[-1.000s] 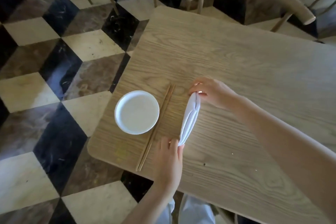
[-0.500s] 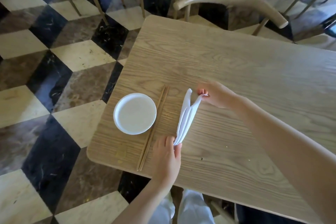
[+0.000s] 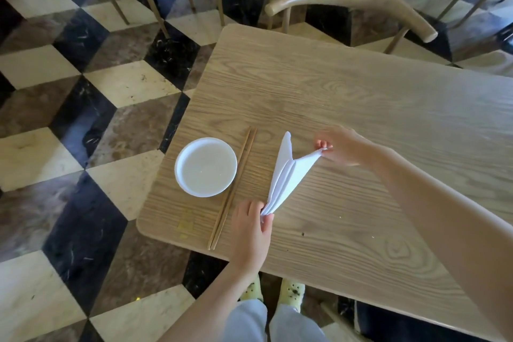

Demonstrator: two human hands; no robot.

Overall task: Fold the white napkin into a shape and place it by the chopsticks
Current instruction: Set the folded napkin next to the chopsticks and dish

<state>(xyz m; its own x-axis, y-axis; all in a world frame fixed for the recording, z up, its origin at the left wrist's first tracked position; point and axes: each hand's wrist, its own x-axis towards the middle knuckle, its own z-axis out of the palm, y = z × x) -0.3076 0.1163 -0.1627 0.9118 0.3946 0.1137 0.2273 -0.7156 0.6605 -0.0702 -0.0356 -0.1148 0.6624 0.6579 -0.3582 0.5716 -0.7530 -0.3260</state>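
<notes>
The white napkin [image 3: 286,175] is folded into a long narrow fan of layers, lying on the wooden table [image 3: 361,108] just right of the chopsticks [image 3: 233,189]. My left hand [image 3: 249,233] pinches its near, pointed end. My right hand [image 3: 341,146] pinches the tip of one layer and holds it out to the right. Another pointed layer stays straight, aimed away from me. The two wooden chopsticks lie side by side between the napkin and a white bowl [image 3: 206,166].
The white bowl sits near the table's left edge, with the table's rounded corner close to it. A curved wooden chair back [image 3: 352,0] stands beyond the far edge. More chairs are on the chequered floor behind. My feet show under the table's near edge.
My right hand has drawn one layer of the napkin out to the right, so the closed narrow fold has spread into two points. My left hand kept hold of the near end.
</notes>
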